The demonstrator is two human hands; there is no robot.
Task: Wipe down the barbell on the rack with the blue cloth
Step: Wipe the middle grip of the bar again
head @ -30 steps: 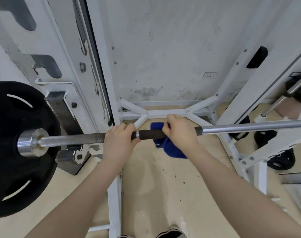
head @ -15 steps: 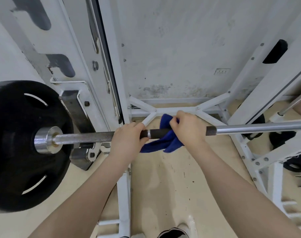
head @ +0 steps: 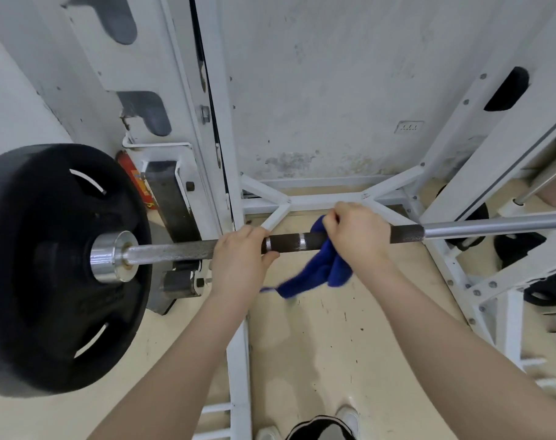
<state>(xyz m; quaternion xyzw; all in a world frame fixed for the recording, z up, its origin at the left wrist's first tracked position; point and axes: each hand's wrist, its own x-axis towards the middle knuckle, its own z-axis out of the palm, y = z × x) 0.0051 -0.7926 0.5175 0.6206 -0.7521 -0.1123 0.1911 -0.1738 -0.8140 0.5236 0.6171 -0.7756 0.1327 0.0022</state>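
One barbell (head: 492, 224) lies across the white rack (head: 235, 328), running from left to right at about the height of the person's waist. On its left end there is one black weight plate (head: 48, 268), pushed against a shiny steel collar (head: 111, 257). Both of the person's hands are on the bar, two in all. The left hand (head: 238, 265) is clenched around the bare bar, just left of the dark knurled part. The right hand (head: 354, 239) is closed over the one blue cloth (head: 314, 274) and presses it on the bar from above; the loose end of the cloth hangs below the bar, between the two hands. Between the hands I count two thin silver rings on the dark section. More dark plates (head: 543, 289) lie low on the right side; I cannot count them well.
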